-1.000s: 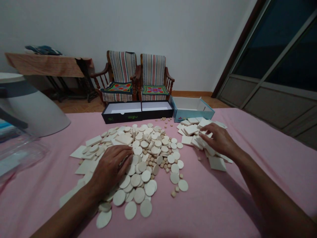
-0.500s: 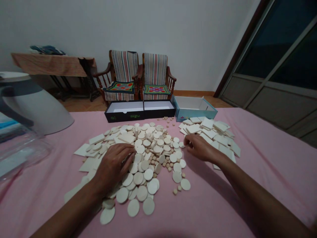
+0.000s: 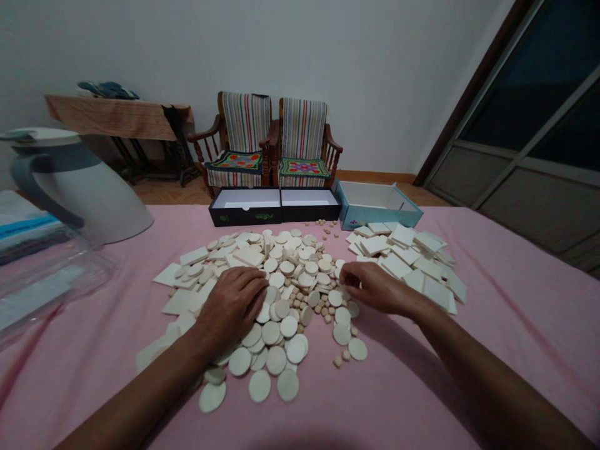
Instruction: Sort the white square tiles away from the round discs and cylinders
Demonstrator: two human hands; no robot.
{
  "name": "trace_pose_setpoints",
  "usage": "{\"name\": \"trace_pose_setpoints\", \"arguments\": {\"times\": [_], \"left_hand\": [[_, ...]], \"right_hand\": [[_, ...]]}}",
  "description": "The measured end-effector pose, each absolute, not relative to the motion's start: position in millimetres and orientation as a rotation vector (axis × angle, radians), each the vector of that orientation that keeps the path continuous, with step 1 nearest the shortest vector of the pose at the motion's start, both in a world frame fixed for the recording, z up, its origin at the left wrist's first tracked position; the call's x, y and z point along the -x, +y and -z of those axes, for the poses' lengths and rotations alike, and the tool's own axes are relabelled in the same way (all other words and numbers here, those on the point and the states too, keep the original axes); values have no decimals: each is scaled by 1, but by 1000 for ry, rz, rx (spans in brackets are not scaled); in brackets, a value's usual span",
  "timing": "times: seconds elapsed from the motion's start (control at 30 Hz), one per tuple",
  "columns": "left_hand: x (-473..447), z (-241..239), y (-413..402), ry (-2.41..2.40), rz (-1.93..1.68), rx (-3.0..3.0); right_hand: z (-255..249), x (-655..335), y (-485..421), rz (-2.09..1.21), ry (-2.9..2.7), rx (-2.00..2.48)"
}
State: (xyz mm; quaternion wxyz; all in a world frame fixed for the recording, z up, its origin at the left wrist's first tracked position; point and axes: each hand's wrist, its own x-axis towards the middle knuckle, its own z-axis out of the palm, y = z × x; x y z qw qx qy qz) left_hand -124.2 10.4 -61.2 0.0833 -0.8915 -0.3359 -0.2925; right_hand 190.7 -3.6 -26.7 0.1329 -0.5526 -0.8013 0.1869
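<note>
Resting flat and open on the discs (image 3: 287, 326) heaped mid-table (image 3: 492, 325), the left hand (image 3: 234, 304) could scatter them if it sweeps carelessly, while the curled right hand (image 3: 375, 289) hides whether it grips one.

A table under a pink cloth (image 3: 469, 350) carries a wide heap of pale round discs (image 3: 281, 325) mixed with small pegs (image 3: 323, 306). Square tiles (image 3: 412, 262) are piled to the right. A black box (image 3: 244, 215) and a blue box (image 3: 356, 219) sit open at the far edge, and a white jug (image 3: 94, 200) stands on the left.
</note>
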Motion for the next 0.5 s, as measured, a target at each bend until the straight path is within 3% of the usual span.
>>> {"name": "trace_pose_setpoints", "arguments": {"times": [0.27, 0.5], "left_hand": [[123, 60, 11, -1025, 840, 2647], [123, 58, 9, -1039, 843, 2648]], "right_hand": [[49, -179, -39, -476, -2356, 1575], [38, -191, 8, -369, -2289, 1667]]}}
